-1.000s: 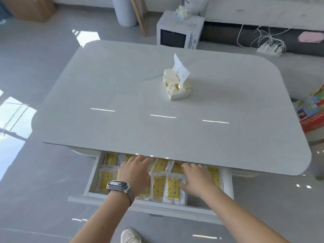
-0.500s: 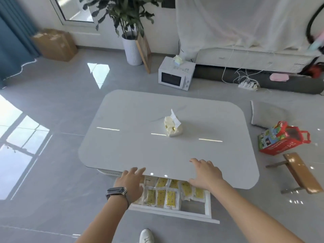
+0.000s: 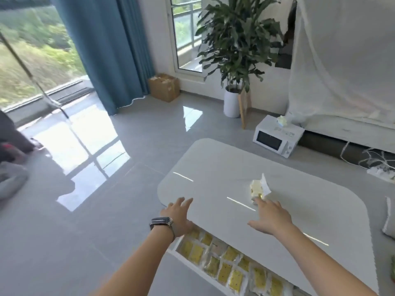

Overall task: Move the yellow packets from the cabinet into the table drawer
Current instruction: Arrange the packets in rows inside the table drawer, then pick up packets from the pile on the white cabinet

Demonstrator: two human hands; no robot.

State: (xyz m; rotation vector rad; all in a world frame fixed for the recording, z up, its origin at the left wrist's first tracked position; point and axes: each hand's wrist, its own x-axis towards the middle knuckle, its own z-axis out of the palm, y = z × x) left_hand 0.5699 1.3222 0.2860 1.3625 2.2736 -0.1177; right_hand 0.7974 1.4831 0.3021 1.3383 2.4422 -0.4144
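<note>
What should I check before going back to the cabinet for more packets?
1. Left hand free: ok, fingers spread, holding nothing.
2. Right hand free: ok, open above the table.
3. Drawer open for the next load: ok, pulled out under the table edge.
4. Packets settled: ok, lying flat in rows inside the drawer.
5. Room left in the drawer: cannot tell, the far end runs out of frame.
6. Cabinet stock: cannot tell, the cabinet is not in view.
</note>
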